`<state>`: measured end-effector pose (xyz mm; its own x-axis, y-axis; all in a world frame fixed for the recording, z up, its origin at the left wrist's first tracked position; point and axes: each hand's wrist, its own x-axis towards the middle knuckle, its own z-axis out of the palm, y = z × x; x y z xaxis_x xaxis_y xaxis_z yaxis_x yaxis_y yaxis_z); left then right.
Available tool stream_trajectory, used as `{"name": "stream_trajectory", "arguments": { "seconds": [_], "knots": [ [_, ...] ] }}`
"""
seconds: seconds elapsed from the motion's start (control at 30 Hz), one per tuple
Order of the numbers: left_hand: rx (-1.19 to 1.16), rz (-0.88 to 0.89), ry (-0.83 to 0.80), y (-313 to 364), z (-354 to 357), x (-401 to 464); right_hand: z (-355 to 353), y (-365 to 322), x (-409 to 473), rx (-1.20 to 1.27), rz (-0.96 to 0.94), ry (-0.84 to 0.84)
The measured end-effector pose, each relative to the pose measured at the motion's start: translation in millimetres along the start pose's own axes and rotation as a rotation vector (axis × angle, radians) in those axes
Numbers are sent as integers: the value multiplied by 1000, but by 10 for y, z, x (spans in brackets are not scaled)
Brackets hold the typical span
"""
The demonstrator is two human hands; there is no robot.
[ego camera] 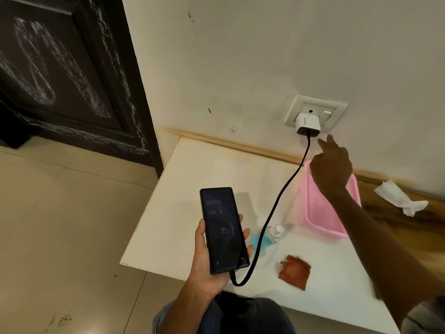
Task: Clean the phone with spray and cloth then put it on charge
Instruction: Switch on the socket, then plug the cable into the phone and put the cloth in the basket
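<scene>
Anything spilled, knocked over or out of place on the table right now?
The spray bottle lies on its side under the cable, no spill visible. A crumpled tissue sits beside the basket.

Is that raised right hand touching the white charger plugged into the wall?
Apart. The head view shows the right hand pointing just below the white charger, bare wall between them.

Pink basket and crumpled tissue by the wall

The pink mesh basket (322,213) sits on the white bench (192,189); the tissue (402,197) lies right of the basket.
</scene>
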<state>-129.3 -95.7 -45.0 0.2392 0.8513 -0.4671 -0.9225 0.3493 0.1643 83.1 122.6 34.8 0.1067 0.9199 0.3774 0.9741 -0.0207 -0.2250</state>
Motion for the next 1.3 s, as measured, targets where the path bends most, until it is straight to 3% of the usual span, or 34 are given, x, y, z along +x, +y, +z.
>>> {"name": "stream_trajectory", "arguments": {
  "seconds": [0.07,0.2,0.57,0.8,0.9,1.03,1.13,1.3],
  "knots": [
    [2,7,-1,-3,5,0,-129,-53,-173,158,120,55],
    [12,14,-4,-15,11,-2,-359,-223,-642,355,169,136],
    [-2,38,-9,-5,-22,15,-700,-715,-1782,683,172,7],
    [-15,44,7,-39,-34,41,-789,-892,-2583,838,178,12],
    [-30,53,12,-53,-25,31,-780,-933,-2744,827,262,-118],
    [-63,55,1,-45,-25,3,-704,-998,-2776,725,538,-395],
    [-157,31,-1,-12,-12,-35,-642,-1008,-2709,842,743,-540],
    [-240,56,2,26,-50,-53,-540,-953,-2648,961,784,-544]
  ]
}}
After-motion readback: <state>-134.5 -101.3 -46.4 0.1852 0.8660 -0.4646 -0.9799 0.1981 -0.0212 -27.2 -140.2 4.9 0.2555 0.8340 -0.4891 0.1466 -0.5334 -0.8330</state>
